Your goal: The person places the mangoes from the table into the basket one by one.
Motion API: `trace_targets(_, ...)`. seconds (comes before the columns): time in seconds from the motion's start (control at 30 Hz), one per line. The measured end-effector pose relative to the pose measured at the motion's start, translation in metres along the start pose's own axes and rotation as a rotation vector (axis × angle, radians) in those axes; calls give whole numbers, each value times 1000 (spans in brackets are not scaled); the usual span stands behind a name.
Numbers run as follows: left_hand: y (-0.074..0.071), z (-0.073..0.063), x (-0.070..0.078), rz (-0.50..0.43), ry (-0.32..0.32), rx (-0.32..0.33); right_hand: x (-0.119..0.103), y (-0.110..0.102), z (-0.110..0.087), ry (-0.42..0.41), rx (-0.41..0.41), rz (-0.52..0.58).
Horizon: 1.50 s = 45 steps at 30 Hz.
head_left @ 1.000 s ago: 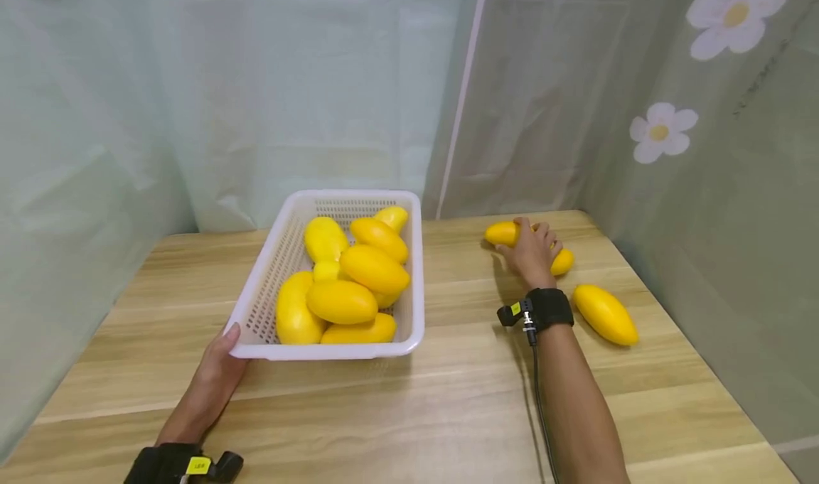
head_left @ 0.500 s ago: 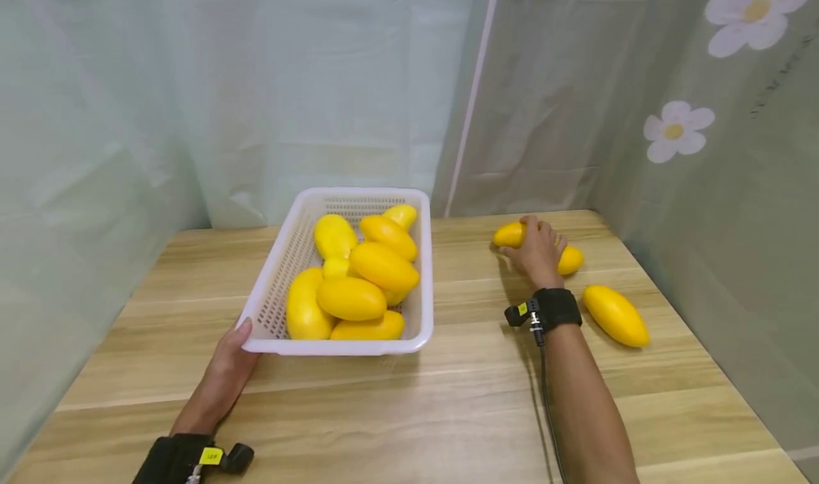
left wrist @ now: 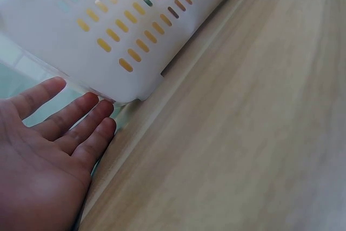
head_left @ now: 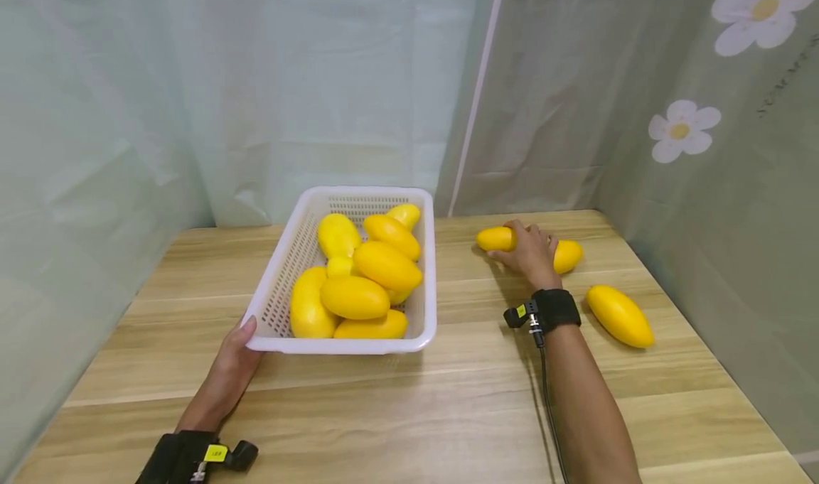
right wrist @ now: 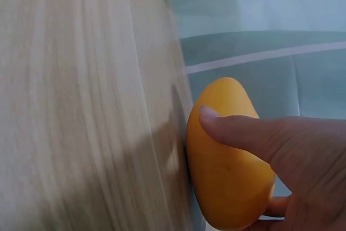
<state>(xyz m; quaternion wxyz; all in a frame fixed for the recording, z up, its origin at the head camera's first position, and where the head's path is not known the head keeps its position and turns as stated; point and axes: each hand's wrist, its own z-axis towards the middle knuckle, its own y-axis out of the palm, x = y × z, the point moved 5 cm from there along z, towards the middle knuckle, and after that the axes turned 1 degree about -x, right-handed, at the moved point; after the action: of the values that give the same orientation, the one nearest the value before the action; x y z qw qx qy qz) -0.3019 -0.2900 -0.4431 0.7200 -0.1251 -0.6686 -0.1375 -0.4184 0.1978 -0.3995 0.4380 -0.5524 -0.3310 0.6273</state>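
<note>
A white perforated basket (head_left: 252, 327) holding several yellow mangoes (head_left: 355, 298) stands on the table in the head view. At its near left corner is my left hand (head_left: 227, 377), thumb at the rim. The left wrist view shows that hand's fingers (left wrist: 89, 139) nearly straight, fingertips against the basket's (left wrist: 70, 60) outer edge. To the right, my right hand (head_left: 530, 256) grips a mango (head_left: 495, 239) from above. In the right wrist view the thumb (right wrist: 238, 131) lies along this mango (right wrist: 227, 177). Another mango (head_left: 568, 256) shows just right of the hand, partly covered by it.
A separate mango (head_left: 619, 316) lies near the table's right edge, beside my right wrist. A cable (head_left: 547, 399) runs back from the wrist strap. Hanging sheets (head_left: 345, 100) border the wooden table (head_left: 384, 420) behind and at both sides.
The mango in my right hand has shifted slightly left, away from the mango beside it. My left hand keeps its place at the basket corner. The head view has swung a little right.
</note>
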Motion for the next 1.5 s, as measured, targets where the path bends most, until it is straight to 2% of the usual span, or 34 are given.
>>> trace_targets(0.3,-2,0,-5,9,6,12,0,0,0,-24,-6,8)
trace_targets(0.67,0,0,-1,9,17,5,2,-3,1,-49,3,36)
trace_targets(1.5,-2,1,-4,26,-20,33,-2,-13,1,-67,59,83)
